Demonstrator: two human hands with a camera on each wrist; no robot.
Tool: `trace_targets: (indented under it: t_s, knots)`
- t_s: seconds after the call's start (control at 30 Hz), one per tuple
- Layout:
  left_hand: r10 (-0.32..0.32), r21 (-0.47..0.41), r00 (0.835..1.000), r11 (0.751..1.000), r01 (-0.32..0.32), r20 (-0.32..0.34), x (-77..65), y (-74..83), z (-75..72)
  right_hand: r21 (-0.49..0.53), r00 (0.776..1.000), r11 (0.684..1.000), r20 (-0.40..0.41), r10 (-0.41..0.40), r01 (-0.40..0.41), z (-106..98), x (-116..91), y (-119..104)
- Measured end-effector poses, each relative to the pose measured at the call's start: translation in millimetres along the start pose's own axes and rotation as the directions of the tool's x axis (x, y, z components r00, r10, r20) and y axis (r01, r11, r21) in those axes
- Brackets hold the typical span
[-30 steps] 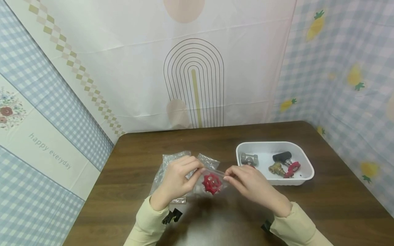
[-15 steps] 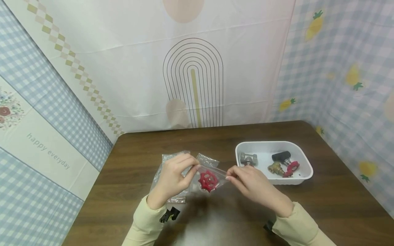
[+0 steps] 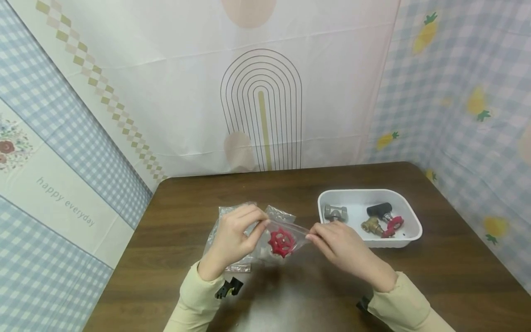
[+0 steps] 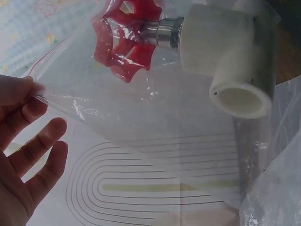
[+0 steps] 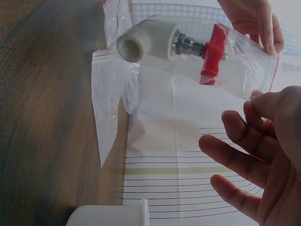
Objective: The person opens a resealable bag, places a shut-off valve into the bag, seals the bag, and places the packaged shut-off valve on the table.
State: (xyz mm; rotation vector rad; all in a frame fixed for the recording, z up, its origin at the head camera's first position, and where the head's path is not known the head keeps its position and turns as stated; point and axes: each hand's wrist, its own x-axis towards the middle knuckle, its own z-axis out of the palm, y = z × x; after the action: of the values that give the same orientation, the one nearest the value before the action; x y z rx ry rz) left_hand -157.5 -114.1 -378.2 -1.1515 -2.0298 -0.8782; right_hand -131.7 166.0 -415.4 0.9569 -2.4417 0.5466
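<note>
Between my two hands hangs a clear zip bag with a red line along its mouth. Inside it is a valve with a white pipe body, a shiny metal stem and a red handwheel. My left hand pinches one top corner of the bag between thumb and forefinger. The opposite top corner is pinched by my right hand, whose other fingers are spread loosely in the right wrist view. The valve sits low in the bag, away from the pinched mouth.
Flat clear plastic bags lie on the brown wooden table, partly behind my left hand. At the right stands a white tray holding a grey metal valve, a brass valve with a red handwheel, and a black-handled one.
The bag with the valve has shifted slightly left and its mouth is stretched wider. My right hand has moved a little to the right; both hands keep their pinch.
</note>
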Motion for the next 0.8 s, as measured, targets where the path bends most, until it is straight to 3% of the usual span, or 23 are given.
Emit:
trace_targets:
  t_s: [0.23, 0.5, 0.63, 0.8]
  knots:
    - [-0.001, -0.006, 1.0, 1.0, 0.001, -0.013, 0.6, 0.6, 1.0, -0.003, 0.999, 0.999, -0.017, -0.04, 0.04, 0, -1, 0]
    - [-0.018, -0.08, 0.999, 0.997, 0.021, 0.029, -1.9, 3.1, 3.1, 0.101, 1.0, 0.995, 0.024, 0.002, -0.005, 2, -2, -1]
    - [-0.026, -0.086, 0.999, 0.996, 0.028, 0.031, -0.4, 4.4, 2.4, 0.173, 1.0, 0.985, -0.008, 0.007, -0.005, -1, 9, -7]
    - [-0.016, -0.093, 0.998, 0.995, 0.022, 0.058, 1.9, 7.2, 7.0, 0.255, 0.998, 0.966, -0.044, -0.041, 0.051, -8, 34, -22]
